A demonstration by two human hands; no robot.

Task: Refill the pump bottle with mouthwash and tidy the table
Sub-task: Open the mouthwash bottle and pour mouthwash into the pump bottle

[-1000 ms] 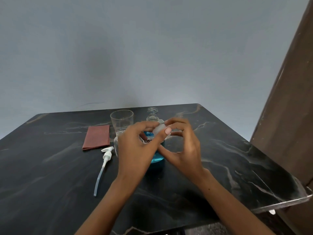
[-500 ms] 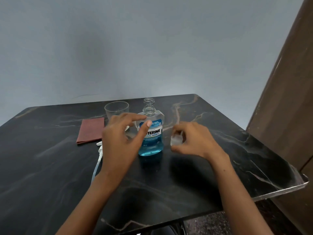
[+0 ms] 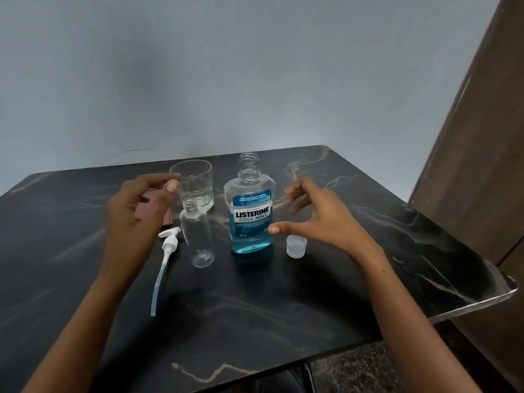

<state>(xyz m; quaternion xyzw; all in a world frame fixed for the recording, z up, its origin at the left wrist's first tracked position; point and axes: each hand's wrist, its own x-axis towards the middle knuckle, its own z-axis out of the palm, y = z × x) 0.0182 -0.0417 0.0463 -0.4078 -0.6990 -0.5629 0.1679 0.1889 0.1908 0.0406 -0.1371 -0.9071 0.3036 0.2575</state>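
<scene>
I hover both empty, spread hands: my right hand (image 3: 320, 219) just beside the upright, uncapped mouthwash bottle (image 3: 250, 217); my left hand (image 3: 136, 214) nearer the empty pump bottle (image 3: 197, 236).

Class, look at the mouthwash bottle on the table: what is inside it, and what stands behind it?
The mouthwash bottle holds blue liquid low down, its neck uncapped. Behind it, only dark table and grey wall show; the label hides whatever lies directly behind it.
</scene>
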